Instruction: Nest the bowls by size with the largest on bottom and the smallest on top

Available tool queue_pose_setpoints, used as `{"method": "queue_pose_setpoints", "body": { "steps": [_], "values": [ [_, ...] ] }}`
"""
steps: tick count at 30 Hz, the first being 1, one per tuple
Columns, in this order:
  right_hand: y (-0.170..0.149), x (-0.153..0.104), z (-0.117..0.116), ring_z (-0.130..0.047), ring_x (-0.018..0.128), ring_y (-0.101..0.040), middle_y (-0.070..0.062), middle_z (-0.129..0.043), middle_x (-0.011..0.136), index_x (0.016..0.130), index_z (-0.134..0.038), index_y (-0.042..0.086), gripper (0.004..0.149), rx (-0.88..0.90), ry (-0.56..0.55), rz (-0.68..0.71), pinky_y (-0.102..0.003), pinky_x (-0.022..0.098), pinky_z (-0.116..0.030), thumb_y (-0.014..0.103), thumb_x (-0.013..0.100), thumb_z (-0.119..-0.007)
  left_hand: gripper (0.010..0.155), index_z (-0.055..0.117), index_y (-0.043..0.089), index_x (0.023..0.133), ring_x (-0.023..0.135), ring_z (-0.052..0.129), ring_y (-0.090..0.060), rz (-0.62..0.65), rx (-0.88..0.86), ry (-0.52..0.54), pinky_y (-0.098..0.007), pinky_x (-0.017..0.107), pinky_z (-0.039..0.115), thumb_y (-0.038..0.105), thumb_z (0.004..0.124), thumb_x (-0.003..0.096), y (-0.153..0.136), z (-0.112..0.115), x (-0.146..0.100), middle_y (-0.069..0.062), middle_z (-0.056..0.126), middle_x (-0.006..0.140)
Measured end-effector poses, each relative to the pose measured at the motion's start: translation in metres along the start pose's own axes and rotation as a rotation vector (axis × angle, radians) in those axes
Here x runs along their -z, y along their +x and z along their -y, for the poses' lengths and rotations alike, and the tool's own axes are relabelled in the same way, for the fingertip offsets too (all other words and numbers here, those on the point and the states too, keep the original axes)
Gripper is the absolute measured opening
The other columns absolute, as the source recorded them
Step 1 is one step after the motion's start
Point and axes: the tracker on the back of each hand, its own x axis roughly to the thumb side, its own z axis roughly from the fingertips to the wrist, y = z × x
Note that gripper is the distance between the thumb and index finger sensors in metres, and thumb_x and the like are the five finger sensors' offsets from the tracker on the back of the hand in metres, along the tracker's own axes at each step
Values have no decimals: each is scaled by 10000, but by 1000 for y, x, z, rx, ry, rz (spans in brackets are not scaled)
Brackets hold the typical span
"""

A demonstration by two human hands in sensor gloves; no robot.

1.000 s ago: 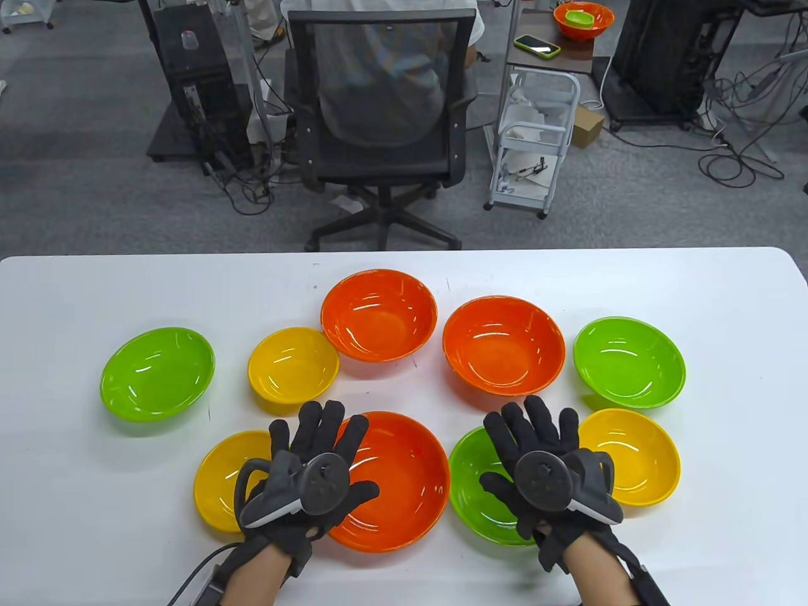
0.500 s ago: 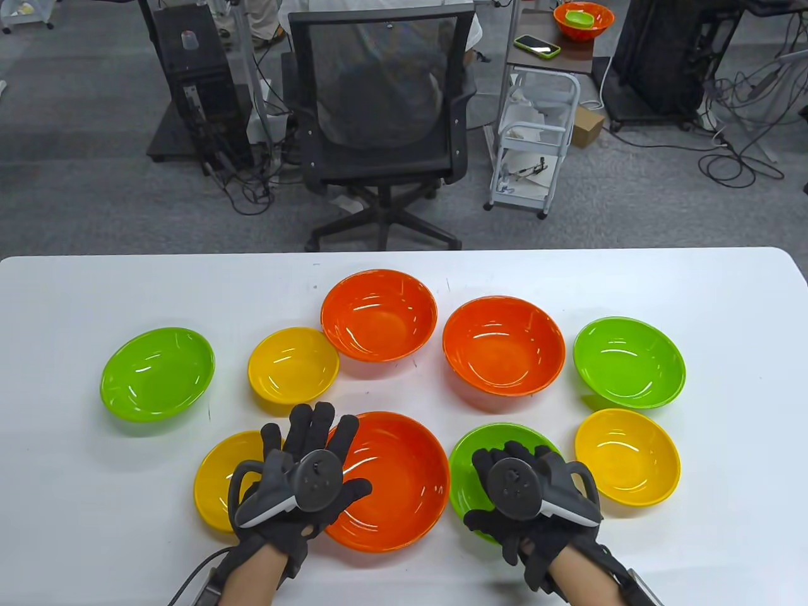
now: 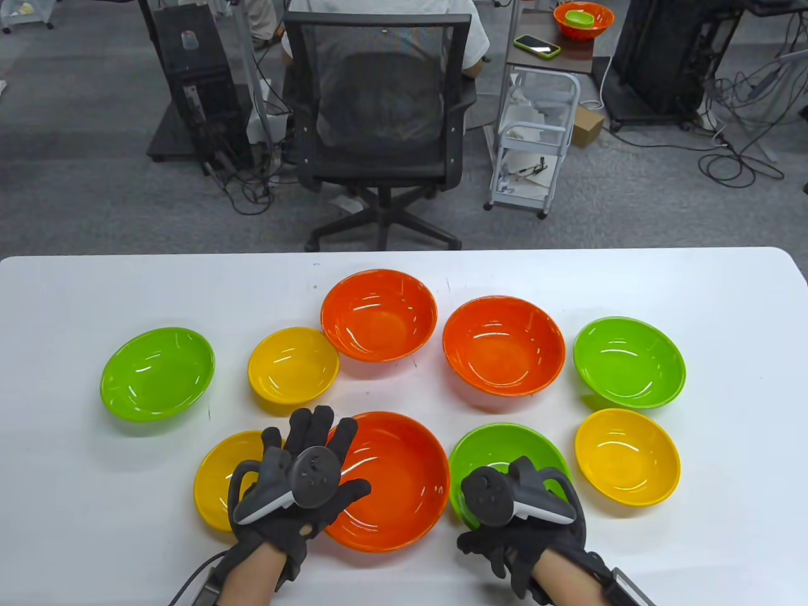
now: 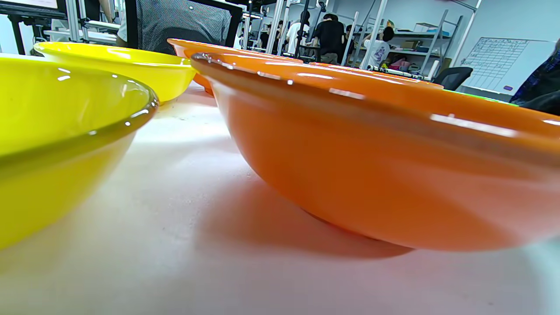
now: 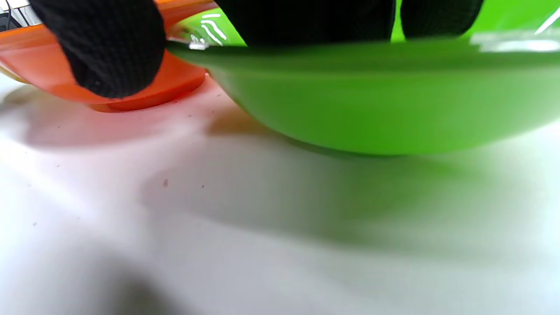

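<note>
Several bowls stand apart on the white table (image 3: 726,303). My left hand (image 3: 328,451) is open, fingers spread above the gap between a near yellow bowl (image 3: 214,480) and the large orange bowl (image 3: 404,486); its wrist view shows that orange bowl (image 4: 372,175) and yellow bowl (image 4: 57,144) from table height. My right hand (image 3: 505,489) grips the near rim of the near green bowl (image 3: 499,445). In the right wrist view its fingers (image 5: 306,17) hook over the green bowl's (image 5: 372,96) rim, with the thumb (image 5: 113,57) outside at the left. The bowl sits on the table.
Two orange bowls (image 3: 379,314) (image 3: 503,345) stand at the back. Green bowls sit at the far left (image 3: 157,372) and right (image 3: 629,362). Yellow bowls sit at mid left (image 3: 293,365) and near right (image 3: 627,456). An office chair (image 3: 379,126) stands beyond the table.
My right hand has pulled back toward me from flat over the green bowl and curled its fingers onto the near rim. My left hand has drawn back slightly and stays spread.
</note>
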Motion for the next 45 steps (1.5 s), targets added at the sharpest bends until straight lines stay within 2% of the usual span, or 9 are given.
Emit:
{"method": "queue_pose_setpoints", "body": {
  "steps": [4, 9, 24, 29, 32, 36, 45],
  "values": [
    [1, 4, -4, -723, 828, -520, -228, -724, 936, 1031, -516, -21, 776, 28, 49, 43, -664, 601, -626, 402, 463, -831, 881, 167, 311, 1158, 1128, 130, -482, 0, -3, -5, -763, 722, 201, 697, 537, 458, 0, 0, 0, -149, 89, 1220],
    [-2, 4, -3, -783, 749, -518, -267, -760, 873, 1008, -546, -51, 711, 68, 39, 54, -648, 560, -673, 322, 477, -836, 875, 168, 314, 1158, 1129, 142, -487, 1, -13, -14, -762, 724, 210, 692, 539, 462, 0, 1, 1, -150, 87, 1218],
    [-9, -4, 7, -805, 712, -520, -274, -771, 853, 1005, -568, -47, 642, 74, 23, 28, -635, 537, -693, 237, 485, -814, 867, 172, 314, 1157, 1130, 152, -485, -4, -8, -14, -757, 730, 220, 685, 545, 468, 1, 1, 2, -152, 88, 1216],
    [-11, -9, 15, -812, 707, -518, -266, -787, 842, 993, -600, -44, 589, 49, -40, 1, -641, 533, -692, 186, 487, -793, 867, 173, 312, 1157, 1129, 150, -486, -6, -7, -12, -757, 730, 221, 683, 548, 469, 0, 1, 2, -153, 88, 1215],
    [-13, -11, 20, -830, 689, -511, -254, -811, 824, 978, -637, -36, 550, 28, -115, -20, -636, 521, -704, 156, 483, -784, 866, 172, 314, 1156, 1129, 150, -485, -9, -9, -11, -756, 730, 221, 681, 549, 469, 0, 1, 2, -153, 89, 1215],
    [-18, -13, 24, -855, 665, -501, -241, -848, 793, 950, -688, -33, 517, 47, -193, -34, -633, 509, -713, 161, 481, -786, 866, 173, 312, 1157, 1128, 152, -487, -10, -7, -8, -756, 730, 221, 680, 551, 470, -1, 1, 2, -153, 89, 1215],
    [-22, -15, 27, -871, 652, -494, -234, -870, 768, 927, -720, -34, 496, 44, -268, -40, -632, 503, -721, 152, 472, -791, 864, 173, 313, 1156, 1129, 151, -484, -15, -11, -3, -756, 730, 221, 679, 552, 471, -2, 0, 1, -151, 90, 1215]
  ]
}}
